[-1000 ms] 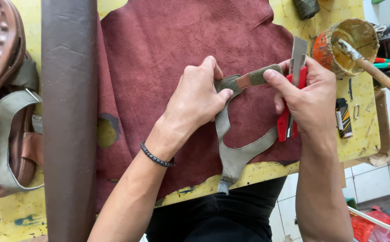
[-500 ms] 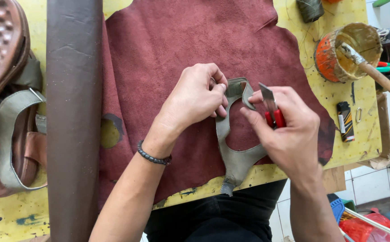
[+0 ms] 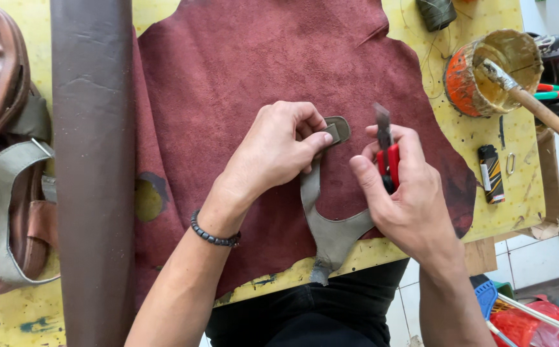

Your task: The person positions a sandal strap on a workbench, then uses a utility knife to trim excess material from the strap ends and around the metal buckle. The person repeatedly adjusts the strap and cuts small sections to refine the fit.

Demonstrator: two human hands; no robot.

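- Left hand (image 3: pixel 278 151) pinches the top end of a grey strap piece (image 3: pixel 329 222), thumb and fingers pressed together on its folded tip.
- Right hand (image 3: pixel 408 193) is closed round a red-handled utility knife (image 3: pixel 387 157); blade points up, just right of the strap tip, not touching it.
- Strap piece is Y-shaped, lies on the dark red leather sheet (image 3: pixel 241 71), and its lower end hangs past the near table edge.
- Black bead bracelet (image 3: pixel 214 235) on the left wrist.
- Leather sheet is spread over the yellow table (image 3: pixel 517 193).
- Brown leather roll (image 3: pixel 93 173) lies left of the sheet, running top to bottom.
- Sandal (image 3: pixel 6 186) with grey straps at far left.
- Orange glue pot (image 3: pixel 494 71) with a stick in it at upper right.
- Lighter (image 3: pixel 490 173) lies below the pot, well apart from the right hand.
- Dark thread spool (image 3: pixel 436 13) at the top edge.
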